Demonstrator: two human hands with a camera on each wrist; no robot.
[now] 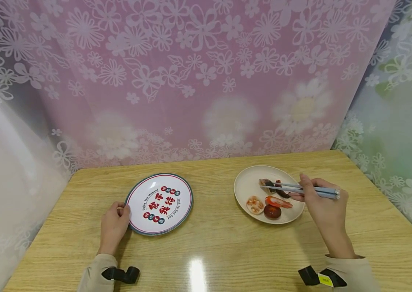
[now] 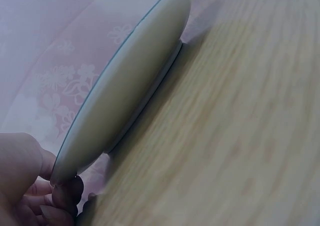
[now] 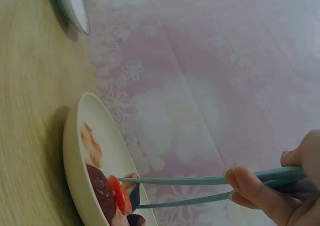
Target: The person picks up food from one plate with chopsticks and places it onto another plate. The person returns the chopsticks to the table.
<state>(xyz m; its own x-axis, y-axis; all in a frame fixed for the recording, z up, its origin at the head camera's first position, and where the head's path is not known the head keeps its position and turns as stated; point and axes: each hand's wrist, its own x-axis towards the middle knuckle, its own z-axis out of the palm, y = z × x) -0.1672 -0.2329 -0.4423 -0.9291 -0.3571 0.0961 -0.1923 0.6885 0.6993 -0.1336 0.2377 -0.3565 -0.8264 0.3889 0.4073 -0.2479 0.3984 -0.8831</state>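
Observation:
At the left, my left hand (image 1: 114, 225) pinches the near-left rim of a white plate (image 1: 138, 215) with a dark rim and red lettering. In the left wrist view, the thumb and curled fingers grip its edge from both sides. My right hand (image 1: 324, 205) holds pale blue chopsticks (image 1: 319, 190) over a cream plate (image 1: 246, 184). Their tips reach a dark-and-tan food piece (image 1: 265, 185), one on each side of it in the right wrist view. Around it lie a lotus root slice (image 1: 255, 205), an orange-red shrimp (image 1: 278, 202), a round brown piece (image 1: 272, 212) and a dark red piece (image 1: 282, 194).
Both plates are on a wood-grain table (image 1: 213, 243), with a stretch of tabletop between them. Floral curtains (image 1: 191, 81) hang behind the table and along its sides. Each sleeve carries a black strapped mount (image 1: 122, 275).

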